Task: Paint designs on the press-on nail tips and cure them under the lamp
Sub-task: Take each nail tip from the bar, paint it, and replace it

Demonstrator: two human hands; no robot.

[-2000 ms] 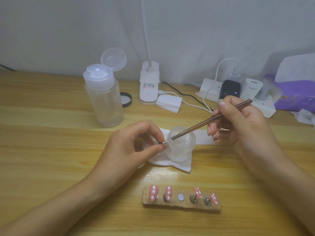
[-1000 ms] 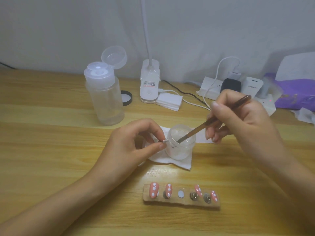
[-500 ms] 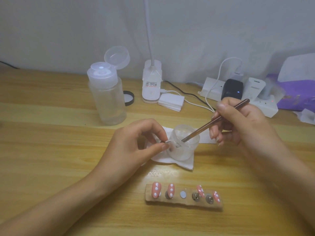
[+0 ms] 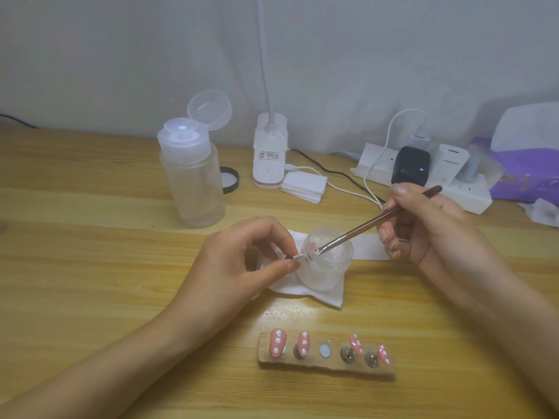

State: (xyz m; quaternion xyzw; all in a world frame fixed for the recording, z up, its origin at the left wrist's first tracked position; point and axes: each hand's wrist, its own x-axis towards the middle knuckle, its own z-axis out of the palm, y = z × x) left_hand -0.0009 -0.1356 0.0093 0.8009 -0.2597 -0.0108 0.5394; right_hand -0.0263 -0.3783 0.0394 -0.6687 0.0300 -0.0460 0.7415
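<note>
Metallic brush (image 4: 363, 226) in right hand (image 4: 429, 225)

- Single view, from a wide-angle camera worn on the person's head; it faces forward and down across the wooden table (image 4: 90, 267).
- Close range: both forearms enter at the lower edge. The left hand (image 4: 239, 267), pinching a small silver piece (image 4: 295, 257), and the right hand (image 4: 429, 225), gripping a brush (image 4: 363, 227), meet near the frame's centre.
- Nearer the camera than the grip lies the nail-tip holder (image 4: 326, 369); beyond the grip, the lamp base (image 4: 269, 167) and the wall (image 4: 121, 55) fill the upper frame.
</note>
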